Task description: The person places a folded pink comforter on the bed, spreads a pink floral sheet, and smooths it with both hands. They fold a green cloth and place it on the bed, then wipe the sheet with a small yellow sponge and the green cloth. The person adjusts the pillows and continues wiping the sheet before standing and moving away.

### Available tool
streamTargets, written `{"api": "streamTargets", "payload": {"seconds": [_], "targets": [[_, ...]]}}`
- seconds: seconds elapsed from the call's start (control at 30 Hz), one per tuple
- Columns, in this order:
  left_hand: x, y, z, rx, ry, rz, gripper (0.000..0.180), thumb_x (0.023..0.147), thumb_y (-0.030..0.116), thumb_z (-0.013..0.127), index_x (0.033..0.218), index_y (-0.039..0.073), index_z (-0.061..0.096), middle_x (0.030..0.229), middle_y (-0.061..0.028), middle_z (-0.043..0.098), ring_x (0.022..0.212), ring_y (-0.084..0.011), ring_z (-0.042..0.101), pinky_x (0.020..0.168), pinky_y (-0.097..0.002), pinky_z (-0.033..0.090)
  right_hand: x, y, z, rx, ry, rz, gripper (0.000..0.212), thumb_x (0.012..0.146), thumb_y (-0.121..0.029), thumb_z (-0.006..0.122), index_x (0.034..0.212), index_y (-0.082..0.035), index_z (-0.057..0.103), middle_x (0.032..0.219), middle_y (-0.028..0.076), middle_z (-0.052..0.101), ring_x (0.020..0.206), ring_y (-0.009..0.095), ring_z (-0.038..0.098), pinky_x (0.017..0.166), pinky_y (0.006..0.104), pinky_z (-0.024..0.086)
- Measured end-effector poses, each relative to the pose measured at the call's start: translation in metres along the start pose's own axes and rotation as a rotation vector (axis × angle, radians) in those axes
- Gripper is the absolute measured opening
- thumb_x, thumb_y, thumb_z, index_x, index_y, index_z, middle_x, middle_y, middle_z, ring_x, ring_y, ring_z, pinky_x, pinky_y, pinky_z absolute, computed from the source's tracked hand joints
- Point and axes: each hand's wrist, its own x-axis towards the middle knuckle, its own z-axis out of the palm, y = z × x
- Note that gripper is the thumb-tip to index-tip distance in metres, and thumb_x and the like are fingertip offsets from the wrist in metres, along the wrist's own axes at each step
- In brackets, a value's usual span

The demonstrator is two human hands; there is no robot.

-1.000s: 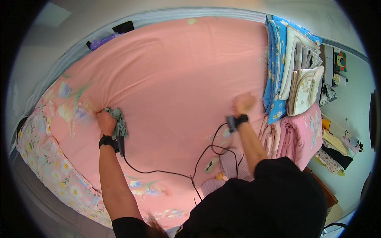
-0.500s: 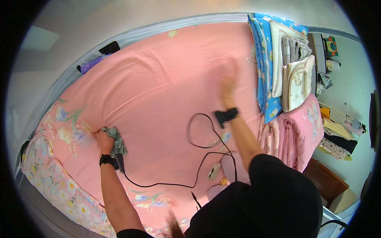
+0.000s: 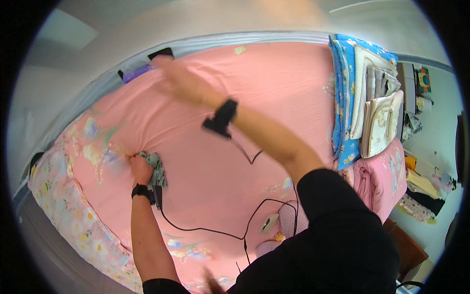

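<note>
My left hand is closed on a grey-green cloth at the left of a bed covered with a pink flowered sheet. Creases in the sheet run in toward the fingers of that hand. My right arm stretches across the bed to the far left. There my right hand is smeared by motion above the sheet, so its fingers cannot be made out. Both wrists wear black straps with small devices, and a black cable runs over the sheet from the left one.
Folded blue, white and cream bedding is stacked at the right, above a rolled pink quilt. A purple packet and a black flat object lie by the far edge. A pale phone-like object rests near my legs.
My right hand has swept from the right of the bed to its far left. My left hand keeps its place on the sheet with the cloth. The whole view has shifted a little.
</note>
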Motion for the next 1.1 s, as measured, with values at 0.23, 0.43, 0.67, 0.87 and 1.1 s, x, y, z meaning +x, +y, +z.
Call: {"api": "streamTargets", "payload": {"seconds": [0.23,0.43,0.67,0.87,1.1], "targets": [[-0.004,0.007,0.005,-0.122,0.004,-0.142,0.032,0.075,0.009,0.059,0.102,-0.008,0.062,0.111,-0.0328,0.056,0.110,-0.0477,0.052,0.102,-0.0545,0.036,-0.229,-0.101,-0.060,-0.375,-0.121,0.582,0.024,0.076,-0.004,0.064,0.100,-0.003,0.060,0.097,0.017,0.058,0.093,0.033,0.057,0.081,0.0405,0.048],[0.008,0.001,0.013,-0.139,-0.119,-0.202,0.040,0.077,0.011,0.061,0.112,-0.010,0.057,0.119,-0.0367,0.049,0.115,-0.0522,0.049,0.101,-0.0546,0.040,-0.351,-0.068,-0.118,-0.641,-0.568,0.648,0.039,0.063,-0.012,0.068,0.094,0.006,0.051,0.096,0.026,0.051,0.095,0.042,0.051,0.082,0.0477,0.046],[0.010,0.000,0.003,0.032,0.020,-0.016,0.038,0.081,0.026,0.059,0.108,-0.001,0.064,0.104,-0.0268,0.065,0.101,-0.0467,0.060,0.095,-0.0556,0.043,-0.380,-0.033,-0.102,-0.741,-0.506,0.656,0.042,0.062,-0.018,0.066,0.090,0.009,0.053,0.092,0.030,0.055,0.092,0.045,0.055,0.084,0.0490,0.048],[0.015,-0.011,0.005,0.148,0.178,0.090,0.036,0.084,0.036,0.058,0.089,0.002,0.070,0.094,-0.0245,0.068,0.092,-0.0417,0.065,0.090,-0.0519,0.045,-0.380,-0.032,-0.098,-0.805,-0.463,0.625,0.038,0.063,-0.017,0.063,0.090,0.009,0.055,0.092,0.029,0.058,0.089,0.044,0.058,0.080,0.0486,0.050],[0.033,-0.049,0.028,0.126,0.223,0.209,0.045,0.085,0.044,0.058,0.097,0.002,0.068,0.090,-0.0227,0.068,0.090,-0.0414,0.065,0.084,-0.0501,0.047,-0.380,-0.013,-0.091,-0.906,-0.528,0.722,0.042,0.062,-0.020,0.064,0.093,0.009,0.060,0.095,0.030,0.062,0.092,0.043,0.062,0.085,0.0458,0.052]]}}
